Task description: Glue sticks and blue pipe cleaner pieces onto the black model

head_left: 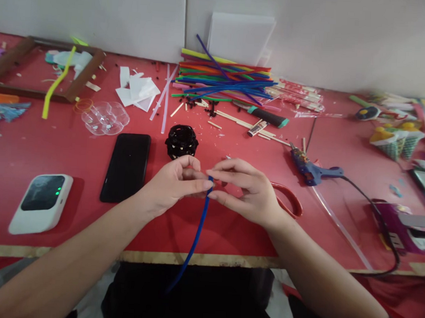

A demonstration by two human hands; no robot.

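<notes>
A blue pipe cleaner [202, 218] hangs in a curve from my fingers, over the table's front edge. My left hand [177, 183] pinches it near its top end between thumb and forefinger. Facing it, my right hand [246, 190] has its fingertips and thumb at the same top end, closed loosely around it. Just behind my left hand stands a small round black fuzzy basket [182, 140] with pale dots. Red-handled scissors [292, 200] lie partly hidden beneath my right hand.
A black phone [125, 168] and a white device [41, 203] lie on the left. Behind is a pile of coloured pipe cleaners [224, 78] with a green-black cutter [269, 117]. A corded glue gun [310, 170] lies right; a brown frame [84, 74] sits far left.
</notes>
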